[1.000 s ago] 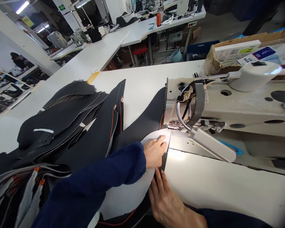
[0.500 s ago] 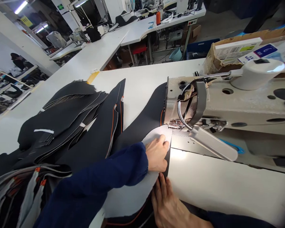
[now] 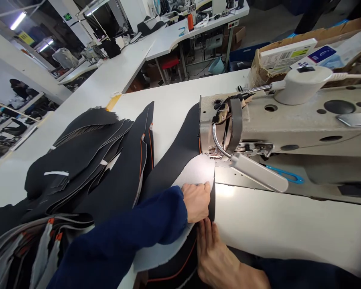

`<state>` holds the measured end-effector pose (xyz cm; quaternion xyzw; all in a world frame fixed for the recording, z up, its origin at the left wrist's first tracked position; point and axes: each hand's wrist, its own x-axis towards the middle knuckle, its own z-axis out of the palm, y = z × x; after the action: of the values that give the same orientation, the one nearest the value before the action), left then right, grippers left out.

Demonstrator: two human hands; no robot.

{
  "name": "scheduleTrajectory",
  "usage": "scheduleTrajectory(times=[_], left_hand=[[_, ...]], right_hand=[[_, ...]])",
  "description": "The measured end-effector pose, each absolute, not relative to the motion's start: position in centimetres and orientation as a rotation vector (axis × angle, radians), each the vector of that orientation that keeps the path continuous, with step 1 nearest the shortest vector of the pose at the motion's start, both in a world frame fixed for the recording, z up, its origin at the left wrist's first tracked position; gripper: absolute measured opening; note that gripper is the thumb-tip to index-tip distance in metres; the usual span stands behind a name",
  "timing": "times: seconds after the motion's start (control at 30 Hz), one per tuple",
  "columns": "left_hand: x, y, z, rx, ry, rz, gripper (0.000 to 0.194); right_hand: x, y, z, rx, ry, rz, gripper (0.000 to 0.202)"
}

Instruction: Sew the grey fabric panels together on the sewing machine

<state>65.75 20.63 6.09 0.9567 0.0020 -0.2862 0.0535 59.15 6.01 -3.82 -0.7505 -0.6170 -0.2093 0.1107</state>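
A light grey fabric piece (image 3: 195, 170) lies over a black panel (image 3: 174, 154), both reaching the needle area of the sewing machine (image 3: 289, 124). My left hand (image 3: 197, 202) presses on the grey piece near its right edge, fingers curled, index fingertip on the cloth. Just below it, my right hand (image 3: 213, 253) lies with its fingers stretched side by side on the black fabric's edge. A black piece with orange stitching (image 3: 174, 269) shows under the grey one at the bottom.
Stacked black panels (image 3: 75, 148) cover the table's left side, with folded orange-edged pieces (image 3: 45, 245) nearer. Behind the machine stands a cardboard box (image 3: 261, 66). Blue thread snips (image 3: 285, 174) lie under the machine arm. A person (image 3: 21, 88) is far left.
The view has shifted, so the machine appears further left. The left hand is farther from the needle area, showing more grey fabric between them; its index finger now points forward.
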Motion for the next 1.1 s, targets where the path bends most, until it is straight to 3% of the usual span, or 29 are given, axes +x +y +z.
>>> scheduleTrajectory(times=[0.5, 0.73, 0.93, 1.1], left_hand=[[68.2, 21.5, 5.4, 2.945, -0.036, -0.747, 0.067], [66.5, 21.3, 6.1, 2.944, -0.123, -0.798, 0.049], [68.0, 21.6, 5.1, 2.962, -0.097, -0.697, 0.031], [68.9, 21.8, 5.3, 2.939, -0.084, -0.659, 0.037]], right_hand=[[62.6, 7.2, -2.8, -2.310, -2.030, -0.499, 0.045], [65.1, 7.6, 0.2, -2.363, -2.204, -0.351, 0.031], [63.1, 6.8, -1.3, -2.253, -2.078, -0.575, 0.046], [61.8, 6.9, -2.9, -2.185, -2.048, -0.575, 0.050]])
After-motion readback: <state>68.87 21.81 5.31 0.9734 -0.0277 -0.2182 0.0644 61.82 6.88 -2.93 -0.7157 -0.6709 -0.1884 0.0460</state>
